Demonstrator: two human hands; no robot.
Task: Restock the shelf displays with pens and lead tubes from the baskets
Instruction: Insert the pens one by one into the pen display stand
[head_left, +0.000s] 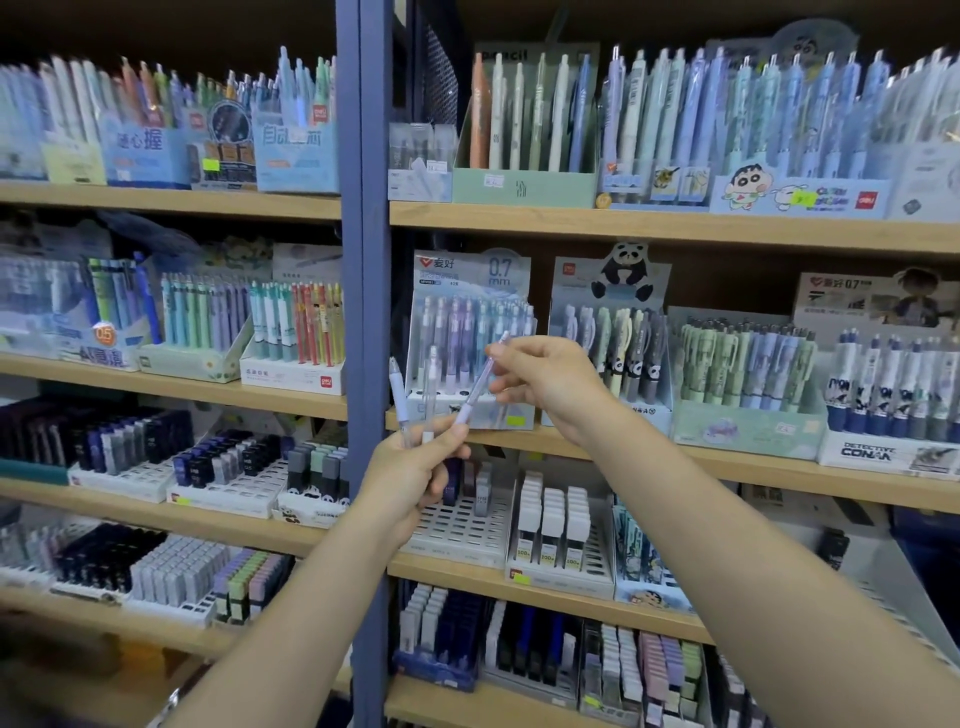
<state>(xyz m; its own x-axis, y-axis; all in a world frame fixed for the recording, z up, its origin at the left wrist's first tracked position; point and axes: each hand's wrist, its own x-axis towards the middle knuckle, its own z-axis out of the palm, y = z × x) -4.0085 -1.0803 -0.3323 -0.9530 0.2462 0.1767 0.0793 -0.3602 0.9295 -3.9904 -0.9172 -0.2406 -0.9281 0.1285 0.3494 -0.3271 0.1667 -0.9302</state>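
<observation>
**Pens in hand before the 0.7 mm display**

Here, a person stands close to the shelves with both arms raised toward the middle shelf. The left hand (415, 467) is curled round the lower ends of a small bunch of pens (413, 400), pale lilac and clear, which stand up out of the fist and fan slightly apart. The right hand (550, 382) pinches one more lilac pen (480, 384) near its upper end; that pen slants down to the left, and its lower tip meets the left hand's fingers beside the bunch.

Both hands hover just in front of a 0.7 mm pen display (470, 332), a card-backed box on the wooden middle shelf (727, 460) right of the blue upright post (363, 312). The box is nearly full of pastel pens standing in rows. Just beside it on the right sits a panda display (610, 338) with more pens, then a pale green box (748, 384) and a Detective Conan box (883, 410).

On the shelf below, behind the left hand, a white slotted tray (457, 525) holds a few lead tubes (470, 486) at its back edge, and a neighbouring tray (558, 535) carries white-capped tubes. Lower shelves show more rows of lead tubes, somewhat blurred.
</observation>
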